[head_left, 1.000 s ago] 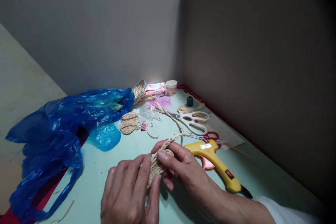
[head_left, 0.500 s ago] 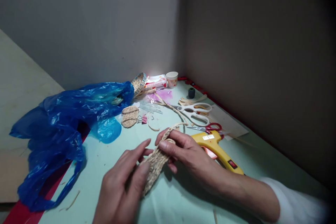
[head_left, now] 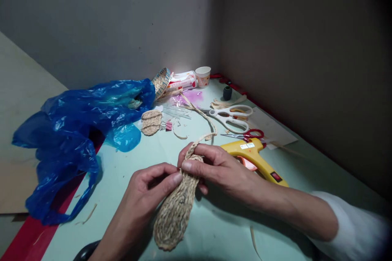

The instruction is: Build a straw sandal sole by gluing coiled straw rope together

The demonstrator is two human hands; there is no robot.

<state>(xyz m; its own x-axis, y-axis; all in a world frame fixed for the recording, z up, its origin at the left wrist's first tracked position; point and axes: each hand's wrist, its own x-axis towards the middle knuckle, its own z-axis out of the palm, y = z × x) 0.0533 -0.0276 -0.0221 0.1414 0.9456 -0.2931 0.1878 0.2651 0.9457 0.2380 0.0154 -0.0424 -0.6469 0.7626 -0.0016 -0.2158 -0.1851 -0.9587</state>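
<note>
Left hand (head_left: 150, 191) has thumb & index pinched tight on the side of a woven straw piece (head_left: 174, 220), up by its narrow end. Right hand (head_left: 216, 167) grips that same end: thumb pressed on top, fingers curled under, w/ a straw braid (head_left: 206, 136) lying over the index finger.

Piece is held above the table (head_left: 226, 236), well in from the left edge w/ its red strip (head_left: 33, 236); wide end points toward the near edge. Can't tell from where I stand if that end touches down.

Handling, imo: prob. v. light, dry, not slippery; firm-ish but w/ some bend, bc it's plaited rows. Won't shatter, tho rows might gape or fray if tugged. Best hold = flat pinch across the narrow end, w/ rows squeezed tog.; wide end can be cupped from below.

Looks: long teardrop, approx. sole-shaped, tan/greyish, knobbly ridges running lengthwise & curving round the wide end. Braid leaves the narrow end & loops away toward the table's far edge.

Nearby: yellow glue gun (head_left: 259, 157) just beyond the right hand, toward the table's right edge, red-handled scissors (head_left: 253, 133) next to it; small woven piece (head_left: 151, 122) farther back, beside the blue bag (head_left: 73, 118).
</note>
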